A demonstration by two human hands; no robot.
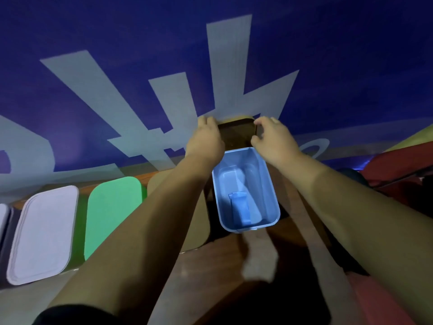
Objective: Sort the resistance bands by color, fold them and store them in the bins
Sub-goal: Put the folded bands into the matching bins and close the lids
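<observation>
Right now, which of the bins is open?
The blue bin: it has no lid, and a folded blue band lies inside. The white-lidded bin and the green-lidded bin to its left are covered.

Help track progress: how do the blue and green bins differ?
The blue bin is open, showing a folded blue band; the green bin is lidded, contents hidden. The blue bin sits right of the left arm; the green bin left of it. Both have rounded corners.

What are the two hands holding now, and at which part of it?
A dark brown lid, above the far end of the open blue bin. The left hand grips its left edge, the right hand its right edge.
</observation>
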